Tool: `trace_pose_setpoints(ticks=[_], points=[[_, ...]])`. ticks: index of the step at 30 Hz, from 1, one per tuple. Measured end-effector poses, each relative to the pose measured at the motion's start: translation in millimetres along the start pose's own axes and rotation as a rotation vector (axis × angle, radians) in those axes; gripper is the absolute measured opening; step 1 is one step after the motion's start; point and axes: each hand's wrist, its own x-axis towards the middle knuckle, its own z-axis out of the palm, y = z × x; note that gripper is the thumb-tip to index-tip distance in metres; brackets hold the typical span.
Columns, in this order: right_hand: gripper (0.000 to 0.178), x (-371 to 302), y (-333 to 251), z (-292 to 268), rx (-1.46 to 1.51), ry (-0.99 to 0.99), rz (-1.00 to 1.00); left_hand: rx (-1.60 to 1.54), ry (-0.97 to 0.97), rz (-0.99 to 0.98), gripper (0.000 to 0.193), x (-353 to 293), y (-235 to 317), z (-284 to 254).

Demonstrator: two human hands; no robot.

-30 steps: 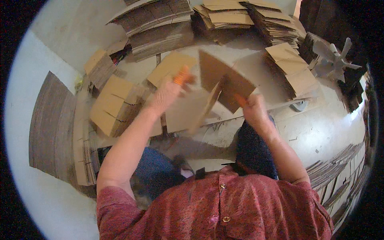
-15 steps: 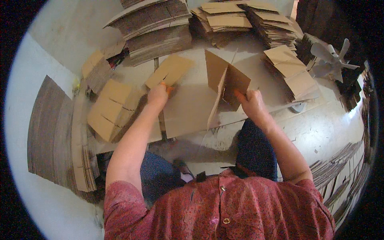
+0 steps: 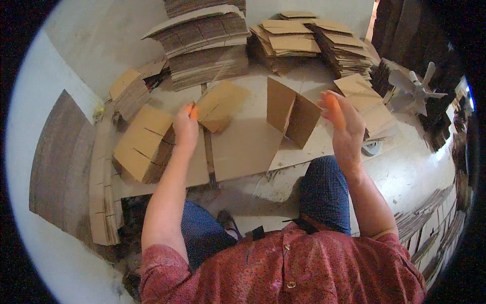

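Note:
Over the table, my left hand (image 3: 187,129) has its fingers curled closed, with orange coverings at the tips. Just right of those fingertips is a tan slotted cardboard piece (image 3: 224,103), slightly blurred; whether the fingers grip its edge is hard to make out. My right hand (image 3: 347,121) is raised with its fingers stretched out, holding nothing; orange shows on its thumb side. Left of it, apart from the fingers, a crossed cardboard divider (image 3: 279,105) of interlocked panels stands on the table (image 3: 238,152).
A pile of slotted cardboard pieces (image 3: 144,137) lies left of my left hand. Another pile (image 3: 367,104) sits behind my right hand. Tall cardboard stacks (image 3: 207,55) line the back, and a pale fan (image 3: 412,91) stands at the far right.
My right hand has let go of the crossed divider and drawn back to the right, opening. My left hand has shifted left across the slotted piece. The divider stays upright.

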Motion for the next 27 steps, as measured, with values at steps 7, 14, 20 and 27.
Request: trace_pose_setpoints(ticks=[7,14,20,27], points=[[0.023,3.6,-47.6,40.8,0.72,-0.229,0.737,-0.234,0.201,0.522,0.036,-72.8,68.2,-2.7],[0.017,2.3,-43.7,30.8,0.696,0.256,0.521,-0.328,0.134,0.732,0.051,-115.1,122.5,-6.3],[0.019,15.7,-41.3,-30.6,0.417,0.098,0.355,-0.302,-0.174,0.53,0.05,-153.0,109.9,20.7],[0.014,6.0,-49.3,-28.8,0.234,0.022,0.174,-0.389,-0.13,0.387,0.015,-142.8,89.9,25.3]])
